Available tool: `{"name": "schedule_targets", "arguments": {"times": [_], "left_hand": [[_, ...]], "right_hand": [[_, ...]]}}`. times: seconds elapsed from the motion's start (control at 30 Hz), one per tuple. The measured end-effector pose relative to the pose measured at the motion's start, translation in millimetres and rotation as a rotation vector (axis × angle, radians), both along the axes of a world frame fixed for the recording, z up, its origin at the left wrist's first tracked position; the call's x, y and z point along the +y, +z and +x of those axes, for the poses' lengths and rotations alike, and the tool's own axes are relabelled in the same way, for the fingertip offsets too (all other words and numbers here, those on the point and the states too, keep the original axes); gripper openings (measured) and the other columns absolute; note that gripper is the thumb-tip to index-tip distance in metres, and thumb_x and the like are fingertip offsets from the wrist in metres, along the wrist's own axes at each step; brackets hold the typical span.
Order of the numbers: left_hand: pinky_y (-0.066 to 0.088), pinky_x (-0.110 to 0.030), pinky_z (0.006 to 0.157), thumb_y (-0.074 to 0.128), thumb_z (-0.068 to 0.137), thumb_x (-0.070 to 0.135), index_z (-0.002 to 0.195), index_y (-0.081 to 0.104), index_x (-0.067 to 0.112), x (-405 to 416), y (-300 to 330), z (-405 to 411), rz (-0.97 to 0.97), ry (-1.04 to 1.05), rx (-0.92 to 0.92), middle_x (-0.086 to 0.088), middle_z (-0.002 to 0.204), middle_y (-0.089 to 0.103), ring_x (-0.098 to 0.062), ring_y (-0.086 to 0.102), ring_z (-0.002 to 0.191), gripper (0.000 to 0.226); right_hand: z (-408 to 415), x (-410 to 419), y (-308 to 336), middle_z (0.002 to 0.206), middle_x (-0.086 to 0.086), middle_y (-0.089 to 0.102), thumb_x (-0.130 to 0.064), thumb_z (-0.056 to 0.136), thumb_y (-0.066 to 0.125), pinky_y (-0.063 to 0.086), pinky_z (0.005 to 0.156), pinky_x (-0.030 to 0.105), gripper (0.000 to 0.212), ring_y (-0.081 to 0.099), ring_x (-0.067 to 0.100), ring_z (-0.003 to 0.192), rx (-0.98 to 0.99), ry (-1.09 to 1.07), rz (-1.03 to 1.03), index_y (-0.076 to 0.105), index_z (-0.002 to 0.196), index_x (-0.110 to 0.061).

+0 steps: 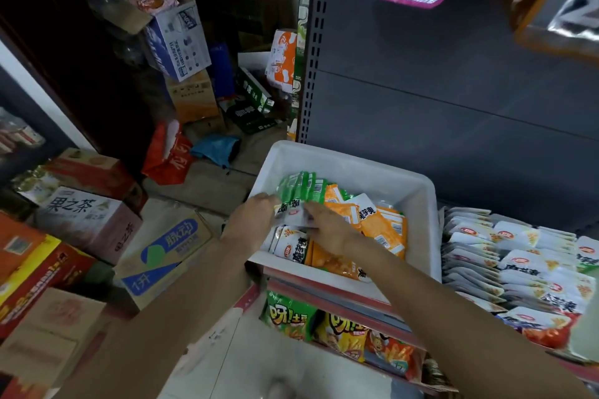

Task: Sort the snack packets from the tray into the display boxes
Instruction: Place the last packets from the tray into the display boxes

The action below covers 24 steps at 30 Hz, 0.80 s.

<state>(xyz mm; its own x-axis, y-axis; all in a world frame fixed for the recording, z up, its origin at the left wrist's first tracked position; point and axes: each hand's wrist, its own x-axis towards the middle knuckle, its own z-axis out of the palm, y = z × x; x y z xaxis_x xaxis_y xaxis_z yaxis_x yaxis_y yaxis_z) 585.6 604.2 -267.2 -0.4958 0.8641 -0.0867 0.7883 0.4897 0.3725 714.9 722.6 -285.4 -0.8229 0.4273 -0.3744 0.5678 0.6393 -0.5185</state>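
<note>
We've got both hands in the tray (418, 191) now: left hand (251, 220) and right hand (325, 225) pinching a sheaf of glossy flat packets (291, 209) between them, white faces and green backs fanned upright. Orange foil packets (382, 223) lie slack beside them in the smooth white plastic tub. Our fingertips are buried in the bundle. To the right, display boxes (518, 256) hold tight white rows, cut off at the frame edge. Below, crinkly chip bags (340, 330) on a red-edged shelf; left, cardboard cartons (87, 214) crowd the dim floor.
</note>
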Motion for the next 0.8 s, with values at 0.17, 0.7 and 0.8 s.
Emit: {"name": "schedule_targets", "arguments": {"times": [0.17,0.7,0.8], "left_hand": [[0.051,-0.042,0.071,0.051,0.089,-0.005,0.116,0.062,0.012,-1,24,5,0.361,-0.063,0.013,-0.011,0.100,0.056,-0.029,0.061,0.081,0.034],[0.033,-0.020,0.054,0.056,0.091,0.022,0.083,0.058,0.016,113,96,185,0.621,-0.274,-0.438,0.006,0.064,0.056,0.000,0.044,0.054,0.010],[0.037,-0.026,0.061,0.057,0.088,0.026,0.083,0.059,0.020,143,106,243,0.626,-0.341,-0.466,0.008,0.069,0.058,-0.003,0.047,0.060,0.008]], "right_hand": [[18,8,36,0.156,0.002,0.020,-0.012,0.093,0.054,0.021,0.117,0.031,0.066,0.020,0.019,0.143,0.323,-0.100,0.133,0.021,0.149,-0.021],[227,78,112,0.081,-0.011,0.065,-0.013,0.084,0.068,0.045,0.069,0.020,0.010,0.059,0.002,0.070,0.668,-0.443,0.199,0.066,0.089,-0.021],[281,94,127,0.089,-0.006,0.068,-0.019,0.084,0.069,0.048,0.071,0.028,0.011,0.062,0.017,0.075,0.684,-0.436,0.163,0.067,0.095,-0.019]]}}
